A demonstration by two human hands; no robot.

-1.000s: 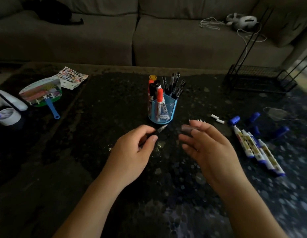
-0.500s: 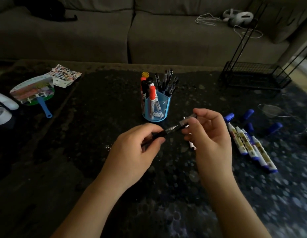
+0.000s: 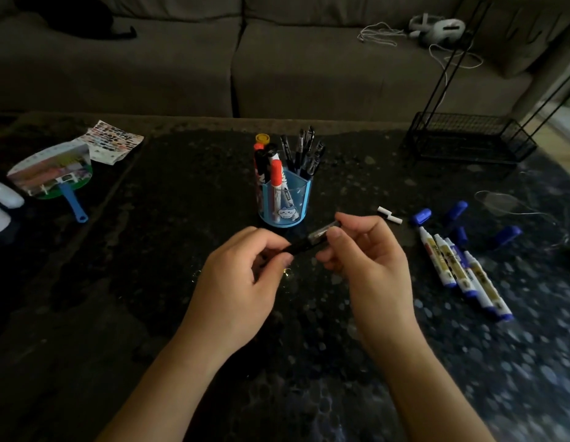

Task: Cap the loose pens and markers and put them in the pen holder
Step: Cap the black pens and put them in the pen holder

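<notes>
Head view: the black pen (image 3: 301,247) hangs just this side of the blue pen holder (image 3: 296,199), its length running low-left to high-right, with the left hand (image 3: 242,272) curled round the barrel and the right hand (image 3: 366,256) pinching the cap (image 3: 321,231) at the far end. The holder has capped markers (image 3: 276,173) and pens (image 3: 304,151) standing in it, while uncapped markers (image 3: 449,266) and blue caps (image 3: 421,215) lie off to the right, nearer the right hand.

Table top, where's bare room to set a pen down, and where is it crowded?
Bare: the stretch of table between the hand fan and the pen holder, running on toward the near edge left of the left hand. Crowded: the right side, where uncapped markers and loose blue caps lie in front of the wire rack.
</notes>
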